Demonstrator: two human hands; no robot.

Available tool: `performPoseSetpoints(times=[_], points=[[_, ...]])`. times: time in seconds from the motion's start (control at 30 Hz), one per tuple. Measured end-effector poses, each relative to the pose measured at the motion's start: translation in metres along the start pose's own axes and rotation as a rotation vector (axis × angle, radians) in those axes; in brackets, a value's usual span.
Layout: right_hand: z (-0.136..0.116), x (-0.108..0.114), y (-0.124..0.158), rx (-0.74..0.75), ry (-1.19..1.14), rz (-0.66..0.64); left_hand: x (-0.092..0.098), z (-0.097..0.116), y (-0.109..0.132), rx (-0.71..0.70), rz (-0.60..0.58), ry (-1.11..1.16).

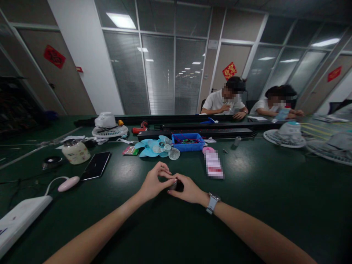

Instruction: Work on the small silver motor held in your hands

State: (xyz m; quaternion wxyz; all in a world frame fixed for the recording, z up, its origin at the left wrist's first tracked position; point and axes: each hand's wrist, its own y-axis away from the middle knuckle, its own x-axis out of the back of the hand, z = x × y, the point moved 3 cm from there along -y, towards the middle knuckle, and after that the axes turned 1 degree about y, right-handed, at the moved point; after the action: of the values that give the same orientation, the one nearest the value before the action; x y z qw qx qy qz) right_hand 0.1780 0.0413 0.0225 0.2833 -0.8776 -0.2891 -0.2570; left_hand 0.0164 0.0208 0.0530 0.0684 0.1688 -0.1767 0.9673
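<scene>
My left hand [154, 183] and my right hand [190, 189] meet over the green table in front of me. Between them is a small grey metallic piece [173, 184], mostly covered by the fingers, so its exact kind does not show. The left thumb and a finger pinch its upper part, while the other left fingers curl above. My right hand curves around its right side, thumb below and fingers on top. Just beyond the hands lie blue fan blades [150, 147] and a pink pouch-like item [213, 165], partly blurred out.
A blue tray [189, 146] with wires stands behind the hands. Left are a phone [96, 165], a patterned jar [75, 151] and a white power strip [23, 220]. Long black bars [198, 134], fan parts [287, 135] and two people [224, 102] are farther back.
</scene>
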Motion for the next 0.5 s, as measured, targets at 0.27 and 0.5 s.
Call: performPoseSetpoints(times=[0.27,0.5], points=[[-0.0043,0.0019,0.001,-0.011,-0.015,-0.016,-0.0028,-0.0004,0.0036,0.006,0.126,-0.103],[0.0007,-0.001,-0.0001,-0.017,0.013,0.006,-0.0049,0.0004,0.0079,-0.062,0.186,-0.143]])
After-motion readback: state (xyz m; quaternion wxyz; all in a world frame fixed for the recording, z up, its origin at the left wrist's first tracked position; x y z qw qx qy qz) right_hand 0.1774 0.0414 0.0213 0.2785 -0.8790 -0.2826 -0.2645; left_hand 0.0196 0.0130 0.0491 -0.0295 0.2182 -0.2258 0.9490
